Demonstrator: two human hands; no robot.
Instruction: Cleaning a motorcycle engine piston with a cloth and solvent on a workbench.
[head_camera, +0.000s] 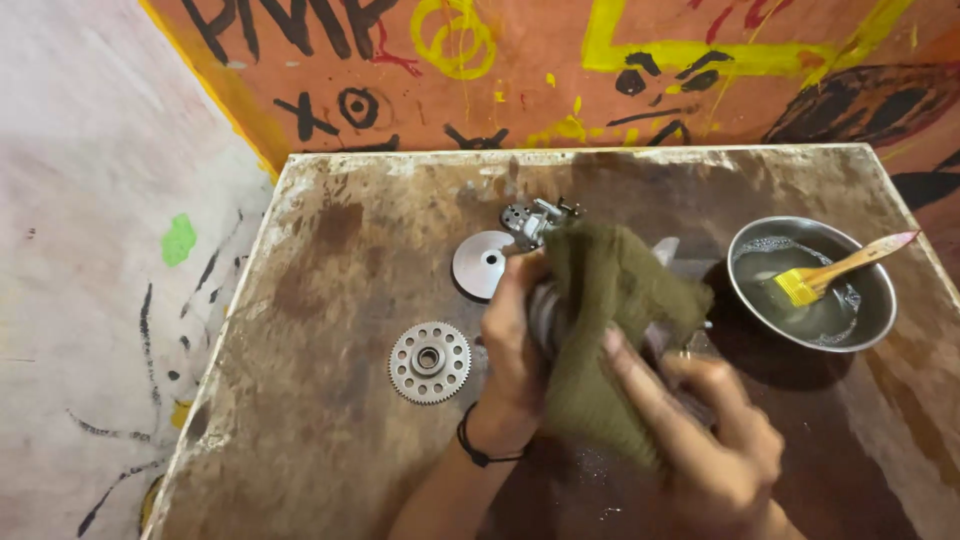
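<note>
Stained table (330, 230) bears two hands (515, 350), one cloth (610, 320), one gear (430, 362).

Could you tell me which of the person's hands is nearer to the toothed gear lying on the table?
Left. The left hand sits just right of the toothed gear; the right hand is farther right, on the green cloth.

Olive-green cloth (610, 330) draped over a mostly hidden grey metal part (545, 315).
</note>
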